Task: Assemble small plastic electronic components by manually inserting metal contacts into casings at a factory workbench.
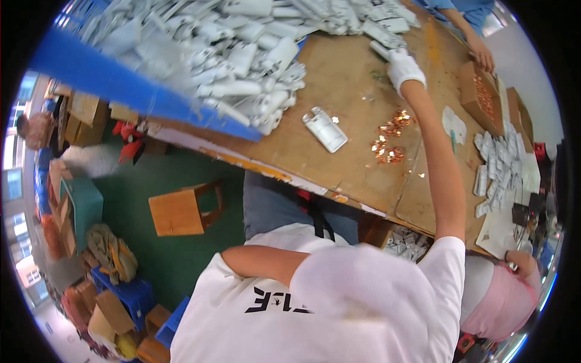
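My right arm stretches far across the table. The white-gloved right hand [405,69] is closed at the end of a pale plastic casing [379,50], beside the edge of a large heap. Close to the camera, in front of my chest, my left hand [357,278] is a white-gloved blur whose fingers I cannot make out. A single pale plastic casing [327,130] lies on the table, hollow side up. To its right are small loose copper-coloured metal pieces [390,142].
Many pale plastic casings [242,54] are heaped by a blue plastic bin wall [139,91]. At right stand a cardboard box [481,100] of copper-coloured pieces and more casings [496,163]. Another person's hand [482,55] rests nearby. A wooden stool [178,212] stands on the green floor.
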Motion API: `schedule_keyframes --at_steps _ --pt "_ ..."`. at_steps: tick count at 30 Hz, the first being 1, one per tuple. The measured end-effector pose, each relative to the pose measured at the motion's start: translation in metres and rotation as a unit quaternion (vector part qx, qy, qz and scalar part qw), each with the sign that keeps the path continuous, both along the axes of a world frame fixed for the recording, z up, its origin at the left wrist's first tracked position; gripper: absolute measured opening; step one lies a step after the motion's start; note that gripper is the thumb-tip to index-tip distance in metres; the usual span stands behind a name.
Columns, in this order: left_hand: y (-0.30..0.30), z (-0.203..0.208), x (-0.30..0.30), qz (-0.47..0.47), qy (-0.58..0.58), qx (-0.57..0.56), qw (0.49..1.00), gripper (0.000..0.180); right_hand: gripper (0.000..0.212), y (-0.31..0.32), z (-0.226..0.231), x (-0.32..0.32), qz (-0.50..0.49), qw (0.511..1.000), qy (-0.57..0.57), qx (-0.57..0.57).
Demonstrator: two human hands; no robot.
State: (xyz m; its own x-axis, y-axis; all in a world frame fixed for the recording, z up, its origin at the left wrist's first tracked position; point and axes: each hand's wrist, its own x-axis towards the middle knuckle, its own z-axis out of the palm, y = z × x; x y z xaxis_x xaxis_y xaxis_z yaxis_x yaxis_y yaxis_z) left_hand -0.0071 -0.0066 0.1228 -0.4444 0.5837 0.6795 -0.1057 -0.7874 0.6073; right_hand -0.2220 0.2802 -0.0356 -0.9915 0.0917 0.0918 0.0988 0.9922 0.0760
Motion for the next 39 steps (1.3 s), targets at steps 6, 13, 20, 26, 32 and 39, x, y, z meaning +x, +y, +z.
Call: schedule_keyframes --at_steps 6,13,20,26,32,39 --pt "-0.011 -0.07 -0.012 0.258 -0.218 -0.372 0.865 0.054 0.022 -0.004 0.057 0.093 0.27 0.941 0.15 -0.14" --pt "-0.014 -0.114 -0.031 -0.061 -0.269 -0.419 0.865 0.058 0.028 -0.088 0.08 0.238 0.367 0.887 -0.005 -0.278" --pt "-0.011 -0.149 -0.006 -0.041 -0.372 -0.417 0.828 0.048 0.03 -0.038 0.044 0.255 0.007 0.912 0.157 -0.379" --pt "-0.012 -0.174 0.008 0.075 -0.24 -0.477 0.842 0.049 0.019 -0.014 0.014 0.219 0.0 0.945 0.046 -0.325" --pt "-0.033 -0.193 0.004 0.116 -0.238 -0.498 0.826 0.041 0.014 -0.025 0.0 0.204 0.008 0.983 0.037 -0.182" --pt "-0.036 -0.239 -0.001 0.06 -0.209 -0.489 0.845 0.029 0.02 -0.04 0.012 0.211 -0.041 0.989 -0.093 -0.105"
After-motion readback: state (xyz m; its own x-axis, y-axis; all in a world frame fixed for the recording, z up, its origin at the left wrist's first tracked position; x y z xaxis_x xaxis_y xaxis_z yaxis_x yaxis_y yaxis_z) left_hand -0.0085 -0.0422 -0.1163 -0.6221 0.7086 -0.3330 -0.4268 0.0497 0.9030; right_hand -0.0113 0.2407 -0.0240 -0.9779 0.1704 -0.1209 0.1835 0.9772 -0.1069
